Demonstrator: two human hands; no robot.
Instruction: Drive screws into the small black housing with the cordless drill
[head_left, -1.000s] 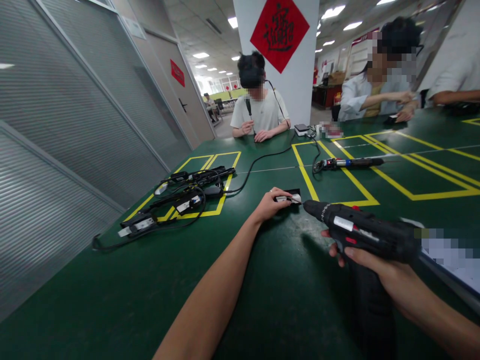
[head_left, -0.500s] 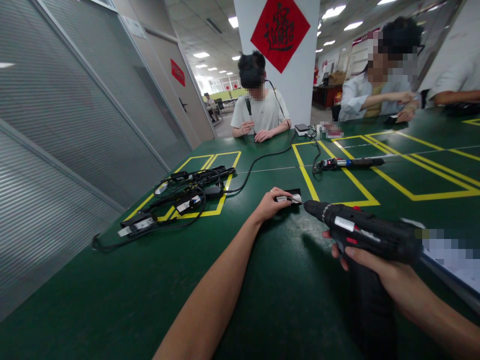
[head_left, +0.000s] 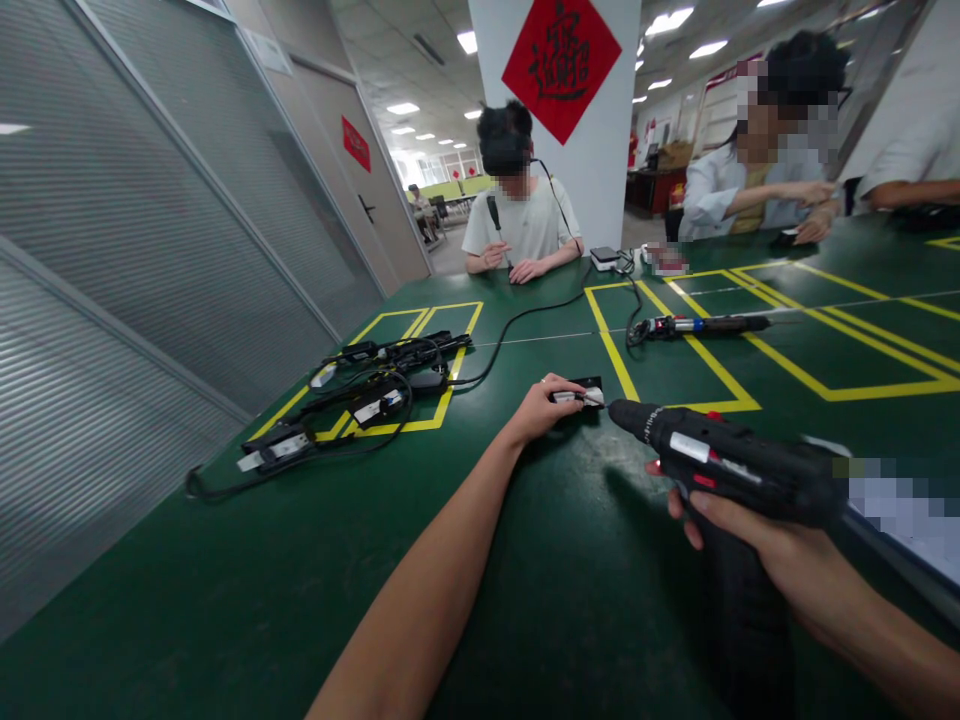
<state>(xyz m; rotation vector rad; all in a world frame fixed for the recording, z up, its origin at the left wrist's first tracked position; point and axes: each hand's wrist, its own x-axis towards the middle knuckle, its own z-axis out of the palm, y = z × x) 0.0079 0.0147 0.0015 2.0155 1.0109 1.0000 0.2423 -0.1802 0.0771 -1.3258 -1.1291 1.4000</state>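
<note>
My right hand (head_left: 739, 515) is wrapped round the grip of a black cordless drill (head_left: 720, 455), which lies level above the table and points left. The thin bit in its chuck reaches a small black part with a white face (head_left: 592, 395). I cannot tell whether the bit's tip sits in a screw. My left hand (head_left: 546, 408) pins this part on the green table, its fingers closed over the left end and covering much of it.
Black cabled devices (head_left: 382, 385) lie in a tangle inside yellow tape at left. A pen-like electric screwdriver (head_left: 701, 325) lies beyond the drill. At right is a clipboard-like item with paper (head_left: 907, 520). A cable (head_left: 517, 320) crosses the table. Co-workers (head_left: 525, 215) sit opposite.
Both hands, the drill and the small part stay almost where they were. The fingers of my right hand have shifted slightly on the drill's grip.
</note>
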